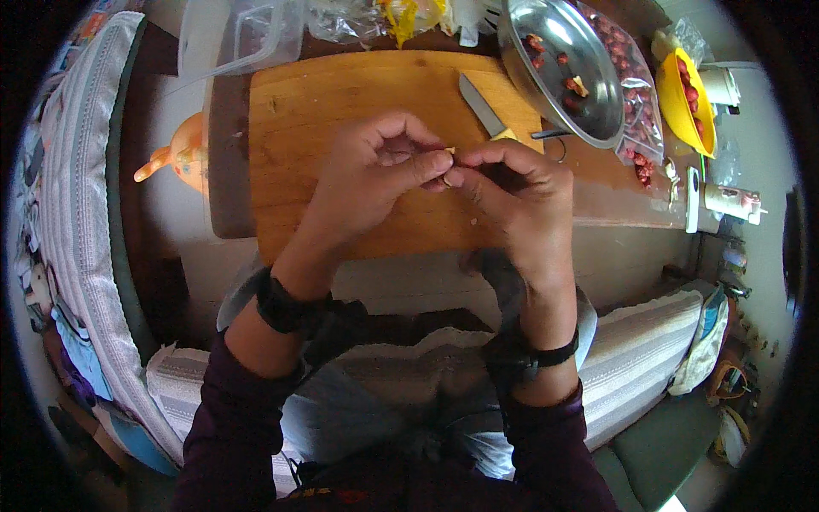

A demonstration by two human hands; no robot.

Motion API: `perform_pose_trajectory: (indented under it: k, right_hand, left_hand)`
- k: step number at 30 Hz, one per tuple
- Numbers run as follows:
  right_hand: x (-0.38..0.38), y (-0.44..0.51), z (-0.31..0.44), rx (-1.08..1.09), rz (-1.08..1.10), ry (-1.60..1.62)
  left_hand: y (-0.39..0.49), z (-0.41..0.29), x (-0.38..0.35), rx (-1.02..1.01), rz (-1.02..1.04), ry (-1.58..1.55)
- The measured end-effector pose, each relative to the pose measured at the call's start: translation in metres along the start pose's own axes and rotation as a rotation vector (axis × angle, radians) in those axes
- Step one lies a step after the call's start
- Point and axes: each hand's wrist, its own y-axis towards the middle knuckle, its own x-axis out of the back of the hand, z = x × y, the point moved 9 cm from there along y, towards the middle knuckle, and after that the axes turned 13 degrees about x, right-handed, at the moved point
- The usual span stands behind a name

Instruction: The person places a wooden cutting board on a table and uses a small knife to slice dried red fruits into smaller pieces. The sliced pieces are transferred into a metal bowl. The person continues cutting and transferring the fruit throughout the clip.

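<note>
My left hand (390,160) and my right hand (521,185) meet above a wooden cutting board (301,141). Their thumbs and fingertips pinch a small yellowish piece (449,180), mostly hidden by the fingers; what it is I cannot tell. Just beyond my right hand, a knife (482,107) lies on the board, its blade pointing away and its yellow handle partly covered by that hand. A steel bowl (592,77) holding several dark red pieces, one with a pale inside, stands at the board's far right corner.
Right of the bowl lies a clear plastic bag of red dried fruit (630,96), with loose red pieces (643,169) below it. Farther right is a yellow bowl (678,121) of red fruit. A clear plastic container (246,38) and crumpled bags (345,22) sit beyond the board.
</note>
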Motion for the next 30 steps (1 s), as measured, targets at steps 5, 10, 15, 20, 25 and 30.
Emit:
perform_pose_trajectory:
  k: [5, 10, 15, 20, 25, 30]
  right_hand:
    - [0.025, -0.004, -0.015, -0.131, -0.27, 0.427]
    - [0.025, -0.015, -0.024, -0.188, -0.322, 0.307]
    - [0.013, -0.017, -0.023, -0.209, -0.289, 0.123]
    - [-0.005, -0.006, -0.009, -0.086, -0.197, -0.12]
    - [-0.04, 0.016, -0.009, -0.035, -0.094, -0.326]
    - [-0.068, 0.035, -0.003, 0.049, 0.025, -0.704]
  left_hand:
    - [-0.009, -0.019, 0.019, -0.186, -0.399, 0.386]
    - [0.002, -0.014, 0.014, -0.166, -0.481, 0.607]
    - [-0.002, -0.029, 0.017, -0.286, -0.55, 0.718]
    - [-0.036, -0.072, 0.053, -0.496, -0.872, 0.963]
    - [-0.051, -0.082, 0.096, -0.424, -0.961, 1.031]
    - [-0.047, -0.072, 0.114, -0.335, -0.917, 1.182]
